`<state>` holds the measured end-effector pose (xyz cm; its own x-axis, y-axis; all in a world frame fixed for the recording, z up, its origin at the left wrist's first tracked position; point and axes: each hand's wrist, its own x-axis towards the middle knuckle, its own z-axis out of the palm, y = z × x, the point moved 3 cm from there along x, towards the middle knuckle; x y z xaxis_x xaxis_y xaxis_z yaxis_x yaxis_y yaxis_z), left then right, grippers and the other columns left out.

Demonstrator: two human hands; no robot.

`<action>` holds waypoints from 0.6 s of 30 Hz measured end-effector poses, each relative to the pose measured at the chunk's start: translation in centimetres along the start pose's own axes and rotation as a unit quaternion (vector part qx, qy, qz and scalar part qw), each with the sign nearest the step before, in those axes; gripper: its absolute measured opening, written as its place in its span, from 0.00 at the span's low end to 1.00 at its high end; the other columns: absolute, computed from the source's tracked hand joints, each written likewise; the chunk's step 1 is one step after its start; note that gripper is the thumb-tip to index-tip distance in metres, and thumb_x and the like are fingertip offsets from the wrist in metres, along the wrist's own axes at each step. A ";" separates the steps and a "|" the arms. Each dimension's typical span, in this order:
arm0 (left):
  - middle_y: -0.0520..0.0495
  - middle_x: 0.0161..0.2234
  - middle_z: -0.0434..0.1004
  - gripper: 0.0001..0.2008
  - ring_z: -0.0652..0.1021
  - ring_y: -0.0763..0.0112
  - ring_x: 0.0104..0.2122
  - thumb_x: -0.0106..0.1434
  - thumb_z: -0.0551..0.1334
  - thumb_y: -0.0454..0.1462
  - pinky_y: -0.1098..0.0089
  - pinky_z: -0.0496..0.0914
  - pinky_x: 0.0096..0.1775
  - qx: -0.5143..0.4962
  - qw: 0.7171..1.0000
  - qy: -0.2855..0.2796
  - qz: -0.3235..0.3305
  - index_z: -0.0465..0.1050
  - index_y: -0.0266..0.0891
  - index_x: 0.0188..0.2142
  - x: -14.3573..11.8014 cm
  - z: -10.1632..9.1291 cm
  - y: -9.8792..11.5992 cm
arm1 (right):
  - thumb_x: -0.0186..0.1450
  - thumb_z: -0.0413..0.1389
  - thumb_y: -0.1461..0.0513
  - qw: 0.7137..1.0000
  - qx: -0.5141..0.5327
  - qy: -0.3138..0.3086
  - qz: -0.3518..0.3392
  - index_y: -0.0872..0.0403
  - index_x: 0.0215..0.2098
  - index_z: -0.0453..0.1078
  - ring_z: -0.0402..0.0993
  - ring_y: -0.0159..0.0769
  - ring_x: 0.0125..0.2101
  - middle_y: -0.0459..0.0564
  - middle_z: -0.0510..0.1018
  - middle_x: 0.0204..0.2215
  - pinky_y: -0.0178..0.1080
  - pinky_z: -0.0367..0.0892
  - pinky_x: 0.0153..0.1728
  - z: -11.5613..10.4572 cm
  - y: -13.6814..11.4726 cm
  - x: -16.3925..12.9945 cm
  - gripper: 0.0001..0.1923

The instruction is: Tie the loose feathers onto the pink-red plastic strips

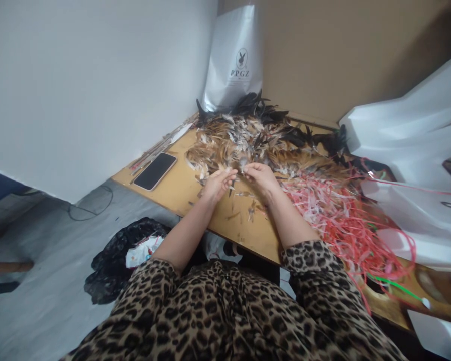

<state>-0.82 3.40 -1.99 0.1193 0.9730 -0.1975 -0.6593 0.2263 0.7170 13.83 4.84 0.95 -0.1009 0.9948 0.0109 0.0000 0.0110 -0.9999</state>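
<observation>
A leopard-print garment (225, 316) fills the near edge, both forearms reaching out from it over the wooden worktop (180, 188). On the floor to the left lies a black bag (113, 255). The left hand (218, 183) and right hand (261, 176) meet at the near edge of the feather pile (248, 140), fingertips close together. Each grip is pressed together, pinching a small pale feather (243, 164) between the two hands. A few loose feathers lie on the worktop just below the hands. To the right, a tangle of pink strips (330, 210) spreads over the worktop, touching the pile. Left of the pile lies a phone (155, 171), face up. Behind the pile a silver bag (233, 60) stands against the wall.
</observation>
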 end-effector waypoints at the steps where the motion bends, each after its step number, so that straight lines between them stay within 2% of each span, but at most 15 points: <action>1: 0.43 0.31 0.78 0.05 0.75 0.81 0.24 0.55 0.61 0.33 0.82 0.65 0.24 0.005 1.000 -0.011 -0.009 0.71 0.31 0.32 -0.1 0.1 -0.1 | 0.47 0.60 0.56 1.000 0.025 0.002 -0.002 0.56 0.25 0.70 0.60 0.23 0.17 0.41 0.69 0.16 0.30 0.56 0.21 0.2 0.2 0.1 0.12; 5: 0.44 0.28 0.77 0.04 0.76 0.80 0.24 0.55 0.60 0.31 0.82 0.65 0.24 0.017 0.998 -0.042 -0.031 0.72 0.31 0.31 -0.5 0.7 -0.3 | 0.47 0.61 0.57 0.998 0.044 0.027 -0.032 0.55 0.25 0.71 0.66 0.26 0.22 0.43 0.73 0.21 0.33 0.63 0.30 1.3 0.6 -0.1 0.11; 8: 0.45 0.27 0.77 0.03 0.75 0.80 0.24 0.55 0.60 0.31 0.82 0.65 0.23 0.021 0.998 -0.039 -0.041 0.72 0.30 0.29 -0.7 0.9 -0.4 | 0.48 0.60 0.58 0.996 -0.016 0.043 -0.081 0.55 0.26 0.72 0.68 0.28 0.25 0.45 0.75 0.24 0.35 0.63 0.33 1.5 0.3 -0.3 0.09; 13: 0.47 0.23 0.75 0.03 0.74 0.82 0.22 0.54 0.61 0.31 0.82 0.65 0.24 0.033 0.999 -0.028 -0.027 0.72 0.30 0.28 -0.6 0.8 -0.5 | 0.50 0.58 0.60 0.977 -0.125 0.064 -0.162 0.56 0.24 0.71 0.67 0.29 0.26 0.46 0.74 0.25 0.35 0.63 0.32 1.4 -0.2 -0.4 0.07; 15: 0.49 0.22 0.75 0.03 0.73 0.83 0.21 0.53 0.62 0.31 0.82 0.65 0.25 0.045 0.999 -0.022 -0.011 0.72 0.30 0.27 -0.5 0.7 -0.5 | 0.50 0.58 0.60 0.975 -0.141 0.058 -0.160 0.56 0.24 0.71 0.67 0.29 0.25 0.46 0.74 0.25 0.35 0.63 0.31 1.4 -0.2 -0.4 0.07; 18: 0.50 0.22 0.74 0.05 0.72 0.83 0.20 0.51 0.64 0.33 0.82 0.65 0.25 0.069 0.997 -0.021 0.009 0.72 0.31 0.28 -0.4 0.5 -0.7 | 0.49 0.58 0.59 0.984 -0.125 0.046 -0.117 0.56 0.23 0.70 0.65 0.28 0.22 0.44 0.73 0.22 0.33 0.61 0.28 1.4 -0.2 -0.3 0.08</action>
<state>-0.02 2.89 -2.02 0.1415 0.9774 -0.1571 -0.5541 0.2097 0.8056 12.42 4.39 1.10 -0.0369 0.9670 0.2521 0.2339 0.2536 -0.9386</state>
